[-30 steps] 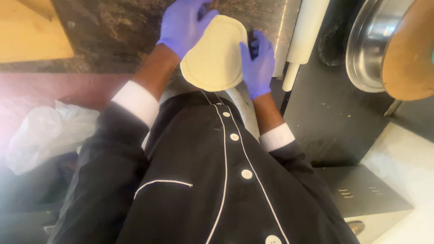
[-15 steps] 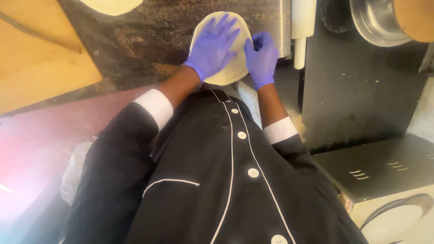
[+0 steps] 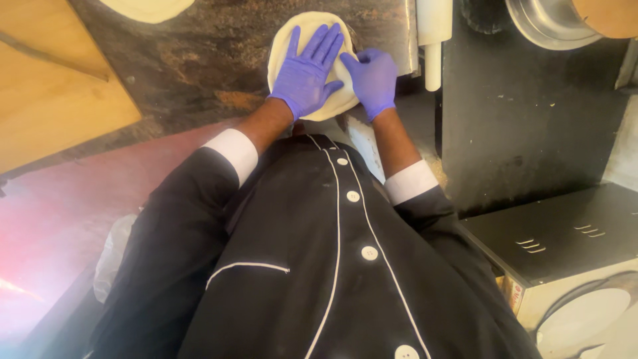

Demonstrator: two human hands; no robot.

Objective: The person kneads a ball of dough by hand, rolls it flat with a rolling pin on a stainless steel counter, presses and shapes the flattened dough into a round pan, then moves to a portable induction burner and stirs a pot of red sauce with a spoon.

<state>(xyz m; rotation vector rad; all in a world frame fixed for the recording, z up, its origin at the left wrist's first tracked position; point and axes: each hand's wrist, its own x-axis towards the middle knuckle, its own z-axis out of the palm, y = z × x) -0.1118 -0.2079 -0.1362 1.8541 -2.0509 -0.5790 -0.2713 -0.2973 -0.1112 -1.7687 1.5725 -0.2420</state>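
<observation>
Both gloved hands flat on a dough round at the near edge of the dark stone surface [image 3: 199, 73].

We note the left hand [image 3: 307, 70] lies released, fingers spread, palm down across the middle of the pale dough disc [image 3: 282, 46]; the right hand [image 3: 373, 76] rests half-curled on the disc's right rim, gripping nothing. The disc sits directly ahead of us, roughly round, no clear long axis. Left hand covers more of it. Near limits: the surface's right edge and a white rolling pin [image 3: 433, 33] just beside the right hand; open stone to the left, a second dough piece [image 3: 146, 8] well apart, a wooden board [image 3: 46, 100] farther left.
</observation>
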